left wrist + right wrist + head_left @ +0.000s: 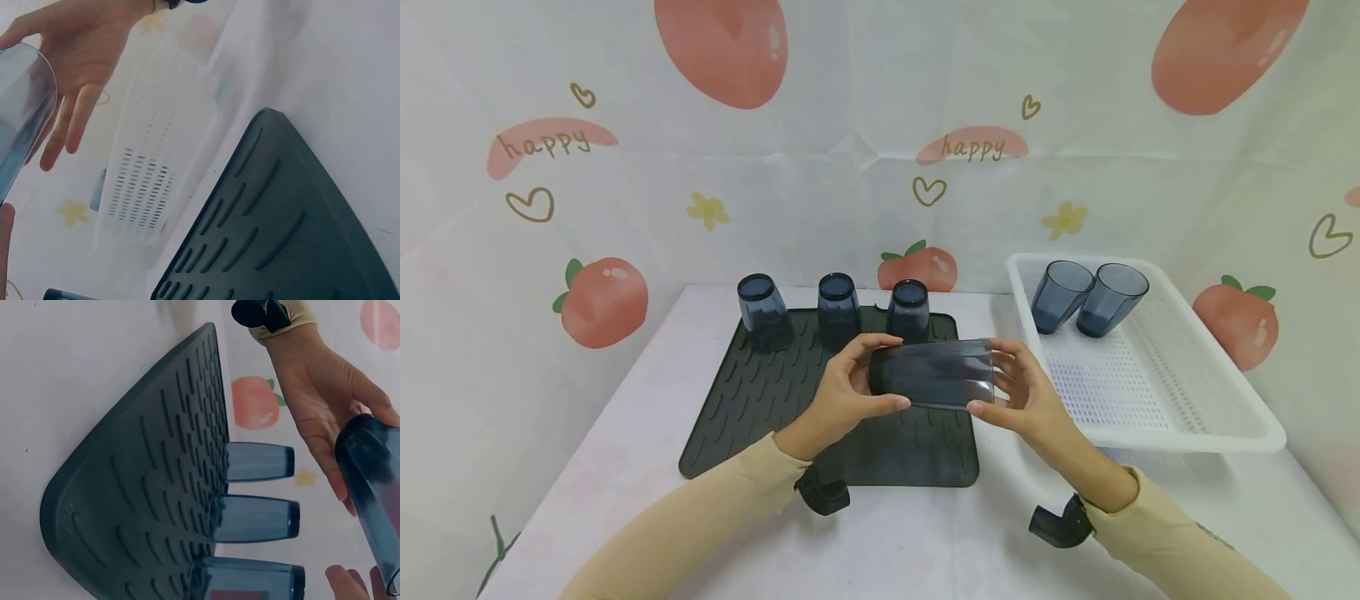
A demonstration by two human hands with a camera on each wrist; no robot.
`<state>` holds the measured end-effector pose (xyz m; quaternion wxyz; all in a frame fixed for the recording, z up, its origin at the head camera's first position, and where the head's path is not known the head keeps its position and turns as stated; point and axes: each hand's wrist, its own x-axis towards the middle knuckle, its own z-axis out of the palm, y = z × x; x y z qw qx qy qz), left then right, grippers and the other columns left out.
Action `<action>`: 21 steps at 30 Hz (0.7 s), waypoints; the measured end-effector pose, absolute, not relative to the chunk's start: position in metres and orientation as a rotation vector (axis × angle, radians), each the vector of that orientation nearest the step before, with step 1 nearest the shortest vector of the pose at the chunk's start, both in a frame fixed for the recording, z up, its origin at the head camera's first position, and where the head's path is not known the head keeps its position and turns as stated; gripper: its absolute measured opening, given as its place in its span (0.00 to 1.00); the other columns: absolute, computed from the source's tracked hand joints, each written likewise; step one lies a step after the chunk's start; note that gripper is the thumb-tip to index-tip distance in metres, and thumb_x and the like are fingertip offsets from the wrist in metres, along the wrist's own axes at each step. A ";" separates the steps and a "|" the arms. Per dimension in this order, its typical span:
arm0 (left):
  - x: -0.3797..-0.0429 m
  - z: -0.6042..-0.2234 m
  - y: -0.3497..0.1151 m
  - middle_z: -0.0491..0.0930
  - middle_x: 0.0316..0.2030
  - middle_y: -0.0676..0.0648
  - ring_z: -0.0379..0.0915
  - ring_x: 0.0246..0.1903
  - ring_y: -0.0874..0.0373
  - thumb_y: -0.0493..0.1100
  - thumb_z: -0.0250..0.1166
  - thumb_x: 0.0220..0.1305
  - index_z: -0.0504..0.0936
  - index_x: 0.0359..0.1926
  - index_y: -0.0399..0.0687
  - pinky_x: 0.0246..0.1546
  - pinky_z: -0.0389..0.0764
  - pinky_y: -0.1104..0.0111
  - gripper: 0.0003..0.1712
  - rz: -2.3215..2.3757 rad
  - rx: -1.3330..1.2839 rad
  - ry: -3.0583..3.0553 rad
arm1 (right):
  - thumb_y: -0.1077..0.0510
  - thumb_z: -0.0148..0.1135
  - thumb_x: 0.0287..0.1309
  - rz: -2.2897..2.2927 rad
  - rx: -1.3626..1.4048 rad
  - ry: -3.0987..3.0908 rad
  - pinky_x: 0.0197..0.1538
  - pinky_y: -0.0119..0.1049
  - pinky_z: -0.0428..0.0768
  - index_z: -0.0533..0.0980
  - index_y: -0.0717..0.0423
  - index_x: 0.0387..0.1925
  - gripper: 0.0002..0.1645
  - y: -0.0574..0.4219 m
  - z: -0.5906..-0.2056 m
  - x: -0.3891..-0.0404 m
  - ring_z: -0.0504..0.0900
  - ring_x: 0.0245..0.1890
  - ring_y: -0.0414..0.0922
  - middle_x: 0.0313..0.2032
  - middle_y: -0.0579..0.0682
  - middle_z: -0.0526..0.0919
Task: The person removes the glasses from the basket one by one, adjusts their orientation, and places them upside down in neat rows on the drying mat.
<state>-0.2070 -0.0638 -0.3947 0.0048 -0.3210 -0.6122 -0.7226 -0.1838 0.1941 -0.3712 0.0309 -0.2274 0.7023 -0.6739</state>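
A blue-tinted drinking glass lies sideways in the air above the drying mat, its base to the left and its mouth to the right. My left hand grips the base end between thumb and fingers. At the rim end, my right hand pinches the glass with thumb and fingertips. The dark ribbed drying mat lies beneath. Along its back edge stand three upside-down glasses, a left one, a middle one and a right one. In the right wrist view the held glass is partly cut off.
On the right stands a white perforated basket. Two upright, tilted glasses, one left and one right, lean at its back left corner. A printed cloth hangs behind the white table.
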 end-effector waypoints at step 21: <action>-0.205 -0.390 -0.072 0.72 0.55 0.46 0.73 0.53 0.56 0.42 0.78 0.48 0.64 0.62 0.35 0.50 0.81 0.65 0.44 -2.279 -0.970 -1.850 | 0.64 0.71 0.50 -1.764 -0.745 2.259 0.62 0.50 0.73 0.53 0.61 0.68 0.49 0.211 -0.379 -0.186 0.68 0.63 0.62 0.62 0.65 0.66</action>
